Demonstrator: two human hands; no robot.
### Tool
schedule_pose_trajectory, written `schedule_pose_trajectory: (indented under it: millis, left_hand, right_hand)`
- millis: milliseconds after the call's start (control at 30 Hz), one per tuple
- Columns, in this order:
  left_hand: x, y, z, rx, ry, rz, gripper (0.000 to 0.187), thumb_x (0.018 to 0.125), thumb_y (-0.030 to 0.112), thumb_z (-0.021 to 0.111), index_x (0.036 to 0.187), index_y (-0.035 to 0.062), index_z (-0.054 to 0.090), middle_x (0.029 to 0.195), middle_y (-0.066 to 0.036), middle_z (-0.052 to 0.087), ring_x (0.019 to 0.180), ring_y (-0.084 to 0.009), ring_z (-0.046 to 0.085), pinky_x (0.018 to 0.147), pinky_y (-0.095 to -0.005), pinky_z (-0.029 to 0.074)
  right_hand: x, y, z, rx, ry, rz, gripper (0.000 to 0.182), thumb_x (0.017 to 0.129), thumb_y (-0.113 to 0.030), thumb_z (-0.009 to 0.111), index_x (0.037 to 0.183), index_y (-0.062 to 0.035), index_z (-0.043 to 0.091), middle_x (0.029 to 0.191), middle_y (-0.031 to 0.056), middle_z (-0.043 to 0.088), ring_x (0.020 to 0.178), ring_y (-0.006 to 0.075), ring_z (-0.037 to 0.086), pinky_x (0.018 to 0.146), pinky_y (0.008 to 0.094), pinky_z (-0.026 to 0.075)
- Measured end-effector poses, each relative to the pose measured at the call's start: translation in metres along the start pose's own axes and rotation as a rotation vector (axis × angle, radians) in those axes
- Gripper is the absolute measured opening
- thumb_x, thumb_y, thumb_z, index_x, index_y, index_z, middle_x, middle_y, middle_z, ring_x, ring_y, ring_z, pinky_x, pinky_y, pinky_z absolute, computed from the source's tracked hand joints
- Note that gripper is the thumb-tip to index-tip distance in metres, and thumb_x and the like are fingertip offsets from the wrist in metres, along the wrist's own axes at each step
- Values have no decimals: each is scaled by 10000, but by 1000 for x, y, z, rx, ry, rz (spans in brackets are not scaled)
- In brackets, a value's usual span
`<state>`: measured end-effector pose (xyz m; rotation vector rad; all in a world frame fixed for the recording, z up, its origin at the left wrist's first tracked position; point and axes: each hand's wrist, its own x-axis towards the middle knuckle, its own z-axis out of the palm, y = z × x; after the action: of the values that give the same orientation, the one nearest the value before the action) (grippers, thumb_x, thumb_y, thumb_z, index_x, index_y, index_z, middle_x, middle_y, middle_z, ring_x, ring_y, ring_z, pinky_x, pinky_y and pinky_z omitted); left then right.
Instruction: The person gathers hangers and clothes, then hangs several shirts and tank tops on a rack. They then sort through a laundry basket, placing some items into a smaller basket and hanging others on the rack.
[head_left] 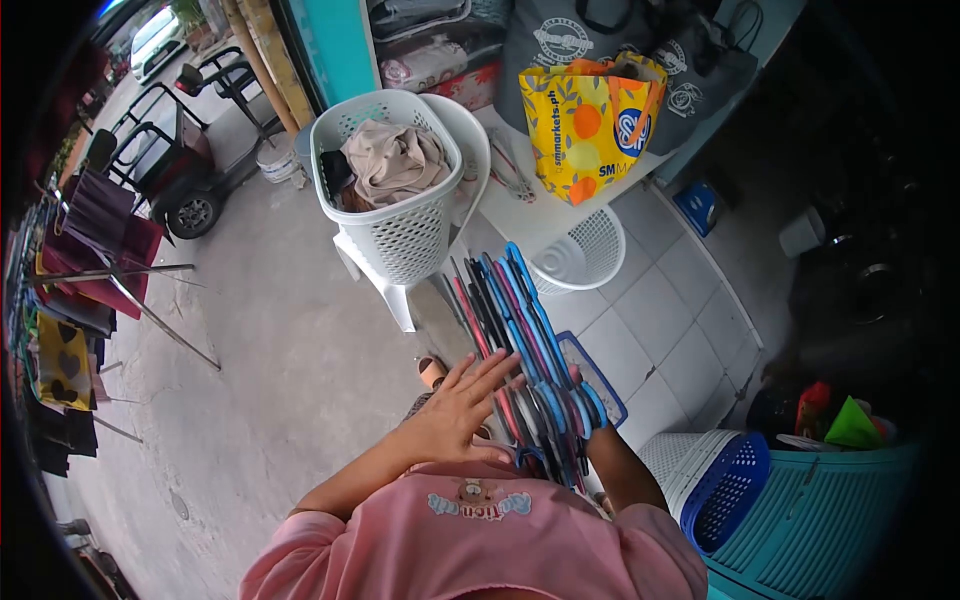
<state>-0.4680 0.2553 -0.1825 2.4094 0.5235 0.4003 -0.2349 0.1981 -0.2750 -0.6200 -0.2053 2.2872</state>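
A bundle of several plastic hangers (510, 310), blue, black, grey and pinkish-red, is held up in front of my chest. My left hand (455, 410) lies against the near left side of the bundle, palm down, fingers stretched out and thumb apart. On the other side, my right hand (592, 412) grips the hangers around their hook end; most of its fingers are hidden behind them. Beyond the bundle, a white laundry basket (400, 235) with beige and dark clothes sits on a white plastic chair (398, 300).
A yellow shopping bag (590, 135) stands on a white shelf, above a white perforated bin (590, 255) on the tiles. Clothes hang on a rack (130, 290) at left. Stacked baskets (725, 490) sit on a teal surface (830, 520) at right. A three-wheeled vehicle (165, 150) is parked outside.
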Motion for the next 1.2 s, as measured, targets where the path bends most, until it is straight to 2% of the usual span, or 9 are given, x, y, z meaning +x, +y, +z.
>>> schedule_pose_trajectory:
  millis: [133,200,333,500,667,700,733,1000,1200]
  left_hand:
    - [5,-84,-13,73,44,-120,700,750,406,618,1314,93,347,1396,-162,241,1284,-324,258,1019,-488,234]
    - [16,-111,-38,115,80,-143,652,746,297,639,1299,91,362,1381,-161,270,1255,-323,305,999,-471,276]
    - [42,-161,-88,178,94,-184,590,752,241,640,1270,99,397,1352,-147,327,1229,-310,347,985,-423,313]
    - [75,-205,-127,292,190,-196,581,744,205,640,1261,93,400,1332,-138,356,1198,-320,377,955,-420,336]
    - [97,-230,-130,204,290,-273,573,712,156,661,1229,86,424,1316,-141,374,1170,-325,406,927,-428,353]
    - [101,-234,-128,204,292,-303,579,699,141,668,1224,85,428,1315,-139,375,1166,-326,411,929,-425,354]
    - [104,-239,-125,201,311,-313,552,700,139,665,1206,85,452,1315,-136,378,1178,-324,402,934,-426,349]
    - [177,-273,-135,212,455,-611,496,698,26,616,1173,90,490,1310,-133,386,1197,-323,388,938,-419,352]
    - [230,-289,-142,226,501,-765,464,690,-9,607,1134,84,508,1284,-129,416,1163,-329,425,930,-414,372]
  right_hand:
    - [30,-52,8,4,82,-183,874,650,-686,535,1217,-27,447,999,182,593,839,322,606,728,465,505]
    - [65,-73,-69,91,-327,-109,1056,600,-743,539,1285,33,330,1191,218,480,1019,387,524,850,477,440]
    - [85,-120,-12,70,46,-294,987,613,-750,515,1242,3,410,1125,223,518,946,392,558,800,485,470]
    - [126,-173,10,18,74,-366,907,643,-730,506,1222,-34,453,1050,209,571,874,371,596,754,495,492]
    - [178,-246,-9,70,126,-252,921,635,-736,501,1251,-54,436,1046,206,578,873,392,596,746,496,493]
    - [192,-262,-17,88,37,-206,925,634,-725,518,1260,-50,423,1056,206,576,868,391,599,734,484,501]
    - [207,-278,-9,-2,130,-260,952,639,-772,448,1176,13,475,947,271,586,799,350,617,729,430,513]
    - [328,-439,-53,-69,-1,-95,906,625,-757,496,1125,-3,517,846,235,615,704,303,634,642,374,539]
    - [408,-523,-118,-95,80,-65,804,723,-714,428,1079,-6,567,892,219,623,764,313,629,684,416,530]
